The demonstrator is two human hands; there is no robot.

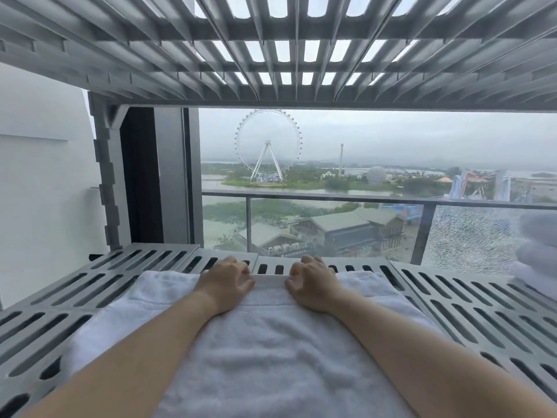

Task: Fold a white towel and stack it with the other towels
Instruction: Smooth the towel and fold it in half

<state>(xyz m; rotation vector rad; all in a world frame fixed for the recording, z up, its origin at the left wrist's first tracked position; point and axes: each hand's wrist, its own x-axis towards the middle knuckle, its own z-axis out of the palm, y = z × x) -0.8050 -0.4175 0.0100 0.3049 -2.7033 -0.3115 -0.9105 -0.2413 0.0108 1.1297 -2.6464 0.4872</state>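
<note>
Head view: the white terry towel (pixel 271 342), seemingly soft and light, lies on the grey slotted plastic shelf (pixel 452 303); left hand (pixel 224 283) and right hand (pixel 312 283) pinch its far edge, a sound hold.

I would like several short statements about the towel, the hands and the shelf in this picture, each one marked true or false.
1. The white towel lies spread on a grey slotted shelf. True.
2. Only the left hand touches the towel. False: the right hand is on it too.
3. Both hands lie flat with straight fingers. False: their fingers are curled at the towel's far edge.
4. A blurred white pile sits at the shelf's right end. True.
5. A Ferris wheel shows beyond the window. True.
</note>
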